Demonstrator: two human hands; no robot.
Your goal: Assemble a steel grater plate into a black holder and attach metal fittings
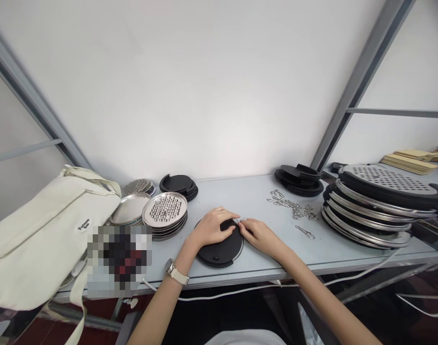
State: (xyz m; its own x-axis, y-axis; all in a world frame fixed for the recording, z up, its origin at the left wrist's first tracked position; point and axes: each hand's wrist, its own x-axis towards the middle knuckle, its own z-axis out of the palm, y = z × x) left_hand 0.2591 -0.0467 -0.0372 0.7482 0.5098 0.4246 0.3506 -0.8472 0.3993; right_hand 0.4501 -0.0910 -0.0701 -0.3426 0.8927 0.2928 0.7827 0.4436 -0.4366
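Note:
A round black disc lies on the grey table near its front edge. My left hand rests over the disc's upper left part, fingers curved around something at its top edge. My right hand is at the disc's upper right edge, fingertips pinched close to the left fingertips. A small shiny metal piece shows between the two hands; its shape is mostly hidden. Left of the disc stands a stack of round metal grater plates. Small metal clips lie to the right.
More metal plates and black discs stand at the left, beside a cream bag. Black discs sit at the back right. A tall stack of large grater discs fills the right. A white cable runs along the front edge.

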